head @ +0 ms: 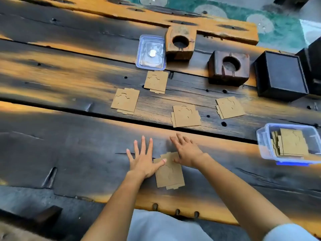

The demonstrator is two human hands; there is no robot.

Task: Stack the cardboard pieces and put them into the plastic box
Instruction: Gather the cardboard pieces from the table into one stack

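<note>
A small stack of brown cardboard pieces [169,174] lies on the dark wooden table near the front edge. My left hand [143,160] rests flat beside it, fingers spread, thumb touching the stack's left edge. My right hand [186,150] lies over the stack's top right corner, fingers apart. Several single cardboard pieces lie farther back: one [125,100], one [156,81], one [186,116], one [229,107]. The clear plastic box [262,136] with a blue clip stands at the right and holds a pile of cardboard pieces [290,142].
The box's clear lid [151,52] lies at the back centre. Two wooden blocks with round holes [180,42] [229,66] and a black box [280,75] stand behind the pieces. A deep gap [121,117] runs between the table planks.
</note>
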